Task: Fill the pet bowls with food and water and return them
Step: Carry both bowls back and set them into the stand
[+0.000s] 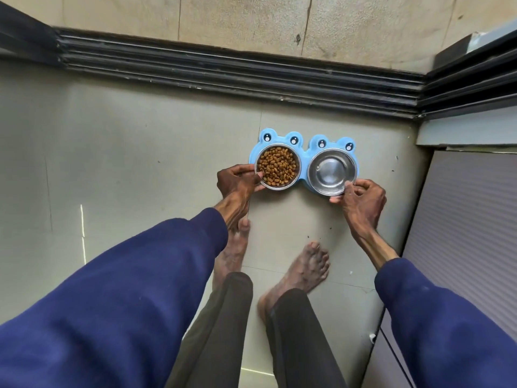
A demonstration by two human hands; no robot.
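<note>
Now left hand point(237, 182) grips kibble bowl point(277, 168); right hand point(362, 197) grips steel bowl point(332, 172).

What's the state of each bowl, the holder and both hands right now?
Left bowl: full of kibble, tilted, near edge not yet seated.
Right bowl: no kibble; water cannot be told.
Blue holder: flat on floor.
Left hand: gripping left bowl's rim.
Right hand: pinching right bowl's rim.
</note>
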